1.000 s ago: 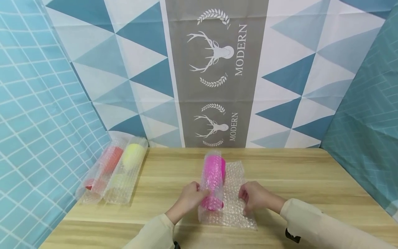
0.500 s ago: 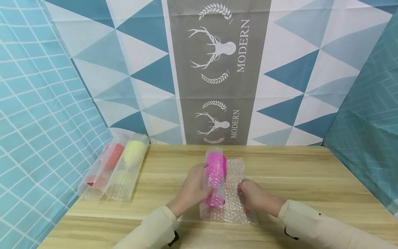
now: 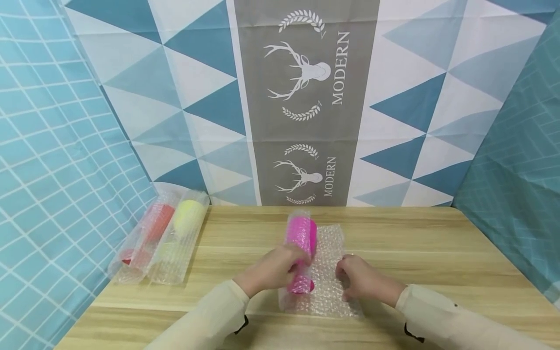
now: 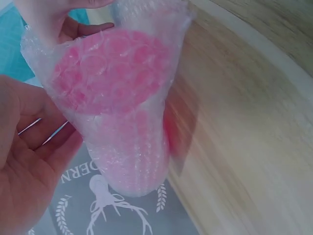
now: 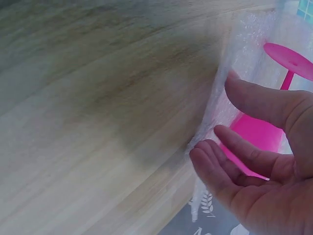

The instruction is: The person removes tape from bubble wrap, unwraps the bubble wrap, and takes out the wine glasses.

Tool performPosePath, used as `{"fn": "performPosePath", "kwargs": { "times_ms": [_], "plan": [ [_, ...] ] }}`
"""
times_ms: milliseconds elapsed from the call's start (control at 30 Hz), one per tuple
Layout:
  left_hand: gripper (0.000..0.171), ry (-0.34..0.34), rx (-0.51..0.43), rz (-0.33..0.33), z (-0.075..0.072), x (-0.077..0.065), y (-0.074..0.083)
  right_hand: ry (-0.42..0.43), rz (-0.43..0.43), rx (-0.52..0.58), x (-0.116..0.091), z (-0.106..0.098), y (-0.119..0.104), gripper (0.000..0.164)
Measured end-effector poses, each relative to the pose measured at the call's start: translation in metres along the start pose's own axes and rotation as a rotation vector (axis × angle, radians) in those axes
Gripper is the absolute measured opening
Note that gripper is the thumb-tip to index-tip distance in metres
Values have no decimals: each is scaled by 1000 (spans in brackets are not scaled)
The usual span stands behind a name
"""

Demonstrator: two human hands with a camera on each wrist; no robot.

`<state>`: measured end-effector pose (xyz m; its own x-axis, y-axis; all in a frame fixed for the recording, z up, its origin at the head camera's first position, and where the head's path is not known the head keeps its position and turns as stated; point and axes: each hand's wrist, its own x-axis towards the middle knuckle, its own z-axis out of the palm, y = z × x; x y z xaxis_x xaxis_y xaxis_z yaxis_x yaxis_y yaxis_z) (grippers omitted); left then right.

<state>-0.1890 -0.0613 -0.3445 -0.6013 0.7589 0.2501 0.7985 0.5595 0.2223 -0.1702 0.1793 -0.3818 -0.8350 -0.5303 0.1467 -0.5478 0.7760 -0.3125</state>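
A pink goblet (image 3: 298, 232) lies along a sheet of bubble wrap (image 3: 329, 253), partly covered by a fold of it; its disc foot and stem show in the right wrist view. My left hand (image 3: 280, 266) reaches over the goblet, its curled fingers holding the folded wrap near the goblet's middle. In the left wrist view the left hand (image 4: 29, 152) is beside the wrap's edge, some fingertips hidden. My right hand (image 3: 360, 279) touches the sheet's right edge; in the right wrist view the right hand (image 5: 259, 161) has thumb and fingertips apart along that edge.
On the far left of the wooden table (image 3: 415, 243) lie two bubble-wrapped things, one red (image 3: 159, 221) and one yellow (image 3: 188, 216). A patterned curtain (image 3: 306, 121) hangs behind the table's back edge. Blue sheets hang at both sides.
My left hand has shifted from the goblet's left side up over its top, fingers now across the wrap. The right hand stays at the sheet's right edge.
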Motion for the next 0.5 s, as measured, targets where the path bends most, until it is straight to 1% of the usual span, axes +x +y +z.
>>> {"fn": "performPosePath", "kwargs": {
  "times_ms": [167, 300, 500],
  "plan": [
    [24, 5, -3, 26, 0, -4, -4, -16, -32, 16, -1, 0, 6, 40],
    [21, 6, 15, 24, 0, -7, -5, -25, -63, 31, -1, 1, 9, 40],
    [21, 37, 55, 28, -2, -15, -10, -17, -121, 30, 0, -1, 10, 40]
  ]
}}
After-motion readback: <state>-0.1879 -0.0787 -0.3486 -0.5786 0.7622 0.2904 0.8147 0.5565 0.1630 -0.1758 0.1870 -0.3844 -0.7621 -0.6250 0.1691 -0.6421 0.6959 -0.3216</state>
